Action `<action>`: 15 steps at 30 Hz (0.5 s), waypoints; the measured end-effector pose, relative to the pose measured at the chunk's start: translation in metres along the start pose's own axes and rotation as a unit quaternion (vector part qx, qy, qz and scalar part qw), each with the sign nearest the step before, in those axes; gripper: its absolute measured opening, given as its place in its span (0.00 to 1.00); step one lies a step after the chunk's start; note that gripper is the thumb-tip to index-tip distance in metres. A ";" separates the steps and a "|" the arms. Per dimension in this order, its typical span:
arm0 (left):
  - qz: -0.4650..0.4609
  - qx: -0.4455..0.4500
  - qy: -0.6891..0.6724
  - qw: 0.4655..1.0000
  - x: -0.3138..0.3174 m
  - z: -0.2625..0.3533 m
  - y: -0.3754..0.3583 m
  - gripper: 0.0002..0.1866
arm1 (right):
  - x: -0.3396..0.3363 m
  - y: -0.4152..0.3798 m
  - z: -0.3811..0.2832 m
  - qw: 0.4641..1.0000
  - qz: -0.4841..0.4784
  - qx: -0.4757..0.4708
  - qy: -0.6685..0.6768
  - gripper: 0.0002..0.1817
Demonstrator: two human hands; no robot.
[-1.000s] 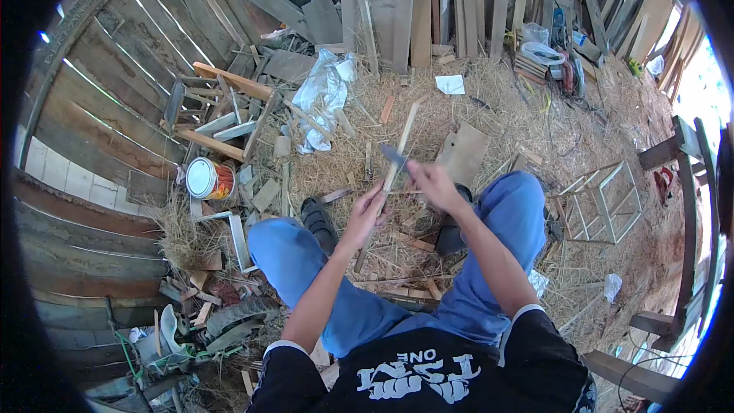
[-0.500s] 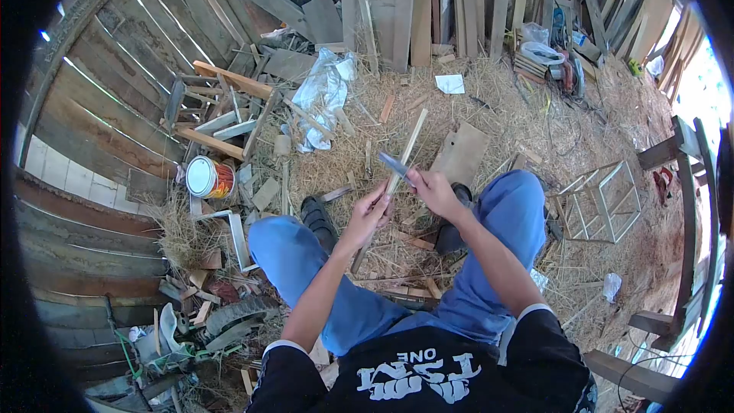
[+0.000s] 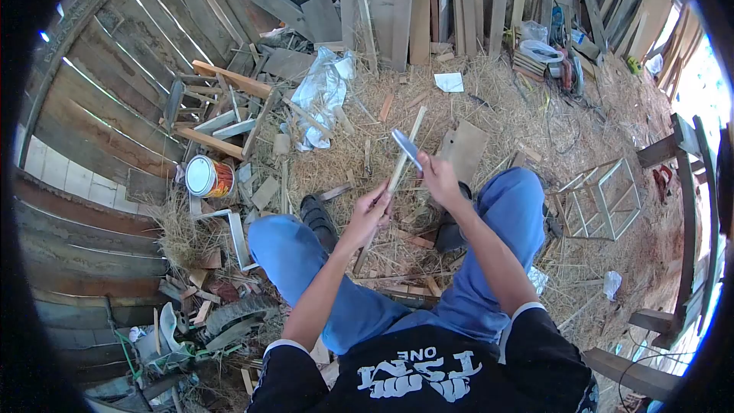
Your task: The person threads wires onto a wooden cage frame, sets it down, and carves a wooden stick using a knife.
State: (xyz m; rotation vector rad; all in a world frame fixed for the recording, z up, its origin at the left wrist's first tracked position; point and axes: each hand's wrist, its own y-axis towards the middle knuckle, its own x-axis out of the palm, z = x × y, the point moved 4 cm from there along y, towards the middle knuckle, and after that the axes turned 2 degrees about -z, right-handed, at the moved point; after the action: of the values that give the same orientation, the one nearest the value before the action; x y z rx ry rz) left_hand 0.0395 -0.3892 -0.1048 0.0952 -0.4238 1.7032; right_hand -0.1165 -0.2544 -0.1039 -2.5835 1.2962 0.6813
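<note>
My left hand (image 3: 368, 216) is closed around a thin pale wooden stick (image 3: 417, 124), which slants away from me between my knees. The stick's lower end shows beneath that hand. In my right hand (image 3: 440, 181) is a knife (image 3: 407, 146), its broad grey blade pointing up and to the left. The blade overlaps the stick's upper part in this view, and the handle is hidden in my fingers.
Shavings and straw cover the floor around my feet. At the left are a lidded paint bucket (image 3: 208, 177) and a pile of wooden frames (image 3: 218, 111). A wooden box frame (image 3: 602, 199) stands at the right. Planks (image 3: 382, 8) lean along the back wall.
My right hand has shifted slightly up and to the right, and the knife blade has moved further along the stick, away from my left hand. The left hand has barely moved.
</note>
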 end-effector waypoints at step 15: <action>-0.024 -0.028 -0.019 0.999 -0.001 0.003 -0.007 0.26 | -0.015 -0.001 0.002 0.999 0.028 0.007 0.019 0.34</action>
State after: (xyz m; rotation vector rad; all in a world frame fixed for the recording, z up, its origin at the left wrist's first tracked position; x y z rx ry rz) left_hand 0.0458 -0.3901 -0.1007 0.0967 -0.4930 1.6440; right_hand -0.1239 -0.2423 -0.0985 -2.5706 1.3853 0.6330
